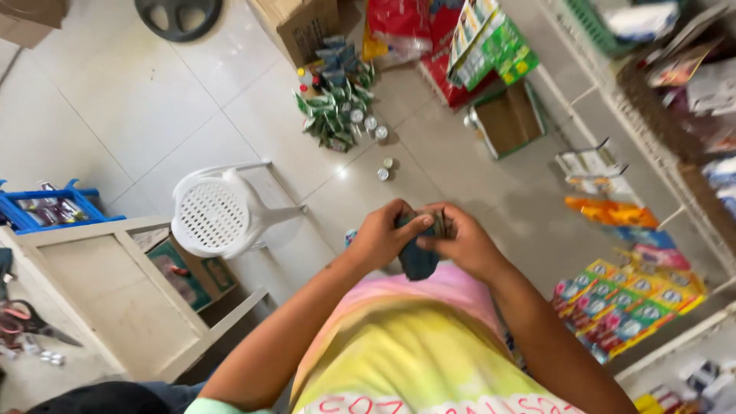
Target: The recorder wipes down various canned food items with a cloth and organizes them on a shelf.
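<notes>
Both of my hands meet in front of my chest, above a pastel tie-dye shirt. My left hand (381,235) and my right hand (462,241) grip one small dark teal packet (418,261) between them. The thumbs press on its top and its lower end hangs down below my fingers. What the packet contains is too blurred to tell.
A white plastic chair (218,211) stands on the tiled floor at left, beside a beige wooden counter (115,295). Green packets and small tins (341,107) lie on the floor ahead, by cardboard boxes (506,119). Shelves with colourful sachet strips (629,307) run along the right.
</notes>
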